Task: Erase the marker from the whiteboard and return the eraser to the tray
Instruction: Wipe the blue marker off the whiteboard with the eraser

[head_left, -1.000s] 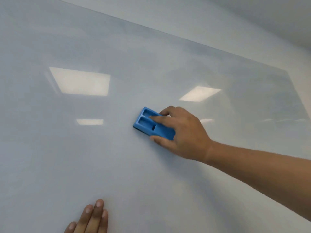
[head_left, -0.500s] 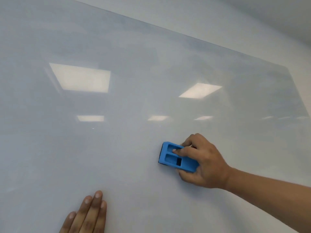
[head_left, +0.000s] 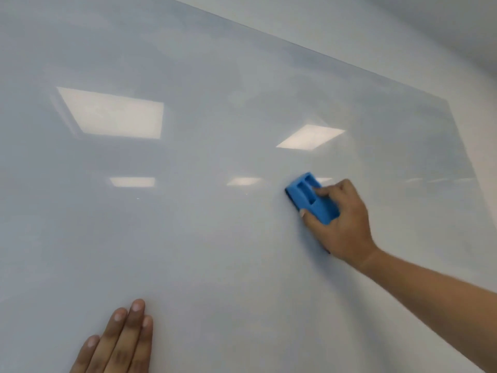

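Note:
A glossy whiteboard [head_left: 204,238] fills nearly the whole view, with faint bluish smears and no clear marker lines. My right hand [head_left: 341,224] is shut on a blue eraser [head_left: 309,196] and presses it flat against the board right of centre. The eraser is tilted, its two recessed grip slots facing me. My left hand [head_left: 121,340] lies flat on the board at the bottom edge, fingers straight and close together, holding nothing. No tray is in view.
Ceiling light panels are reflected in the whiteboard's upper left [head_left: 113,114] and centre right [head_left: 309,137]. The board's top edge runs diagonally to a corner at the upper right [head_left: 446,99], with plain wall [head_left: 403,36] beyond it.
My right hand has swept the eraser from left of centre down to the right, then up and further right. The eraser has tilted. My left hand shows further into view at the bottom edge.

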The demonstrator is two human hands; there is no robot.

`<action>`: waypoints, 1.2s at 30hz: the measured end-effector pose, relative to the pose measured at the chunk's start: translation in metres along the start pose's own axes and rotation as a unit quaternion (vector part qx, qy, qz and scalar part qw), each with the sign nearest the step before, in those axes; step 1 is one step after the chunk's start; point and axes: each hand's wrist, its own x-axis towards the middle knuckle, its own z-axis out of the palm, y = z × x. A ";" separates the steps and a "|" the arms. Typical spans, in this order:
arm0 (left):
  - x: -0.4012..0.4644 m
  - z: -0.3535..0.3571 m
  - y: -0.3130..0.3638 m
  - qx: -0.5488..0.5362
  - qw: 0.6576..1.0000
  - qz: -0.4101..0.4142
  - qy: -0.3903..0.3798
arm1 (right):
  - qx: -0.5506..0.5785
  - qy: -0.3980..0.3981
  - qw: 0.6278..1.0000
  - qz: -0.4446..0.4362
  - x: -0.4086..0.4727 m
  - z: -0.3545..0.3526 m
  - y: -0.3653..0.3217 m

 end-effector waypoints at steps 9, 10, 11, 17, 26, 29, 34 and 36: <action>0.008 -0.006 0.008 0.000 0.999 0.020 -0.029 | -0.063 -0.112 0.968 -0.215 -0.022 -0.020 0.012; 0.006 -0.009 0.007 -0.010 0.999 0.010 -0.037 | -0.088 -0.036 0.988 -0.119 0.002 -0.023 0.029; 0.003 -0.013 0.008 -0.027 0.999 -0.008 -0.046 | -0.105 0.026 0.994 0.002 0.022 -0.028 0.051; 0.001 -0.048 0.015 -0.115 0.977 -0.085 -0.158 | -0.064 0.091 0.951 0.288 -0.015 -0.038 0.075; -0.003 -0.064 0.012 -0.159 0.951 -0.112 -0.239 | 0.031 -0.298 0.898 -0.322 -0.264 0.001 -0.111; -0.005 -0.062 0.010 -0.167 0.952 -0.111 -0.231 | 0.026 -0.249 0.898 -0.361 -0.196 0.009 -0.109; -0.005 -0.061 0.011 -0.164 0.952 -0.115 -0.229 | -0.046 0.005 0.998 -0.043 -0.013 0.025 -0.087; -0.005 -0.062 0.011 -0.158 0.953 -0.113 -0.233 | -0.050 0.029 0.998 0.006 0.016 0.034 -0.083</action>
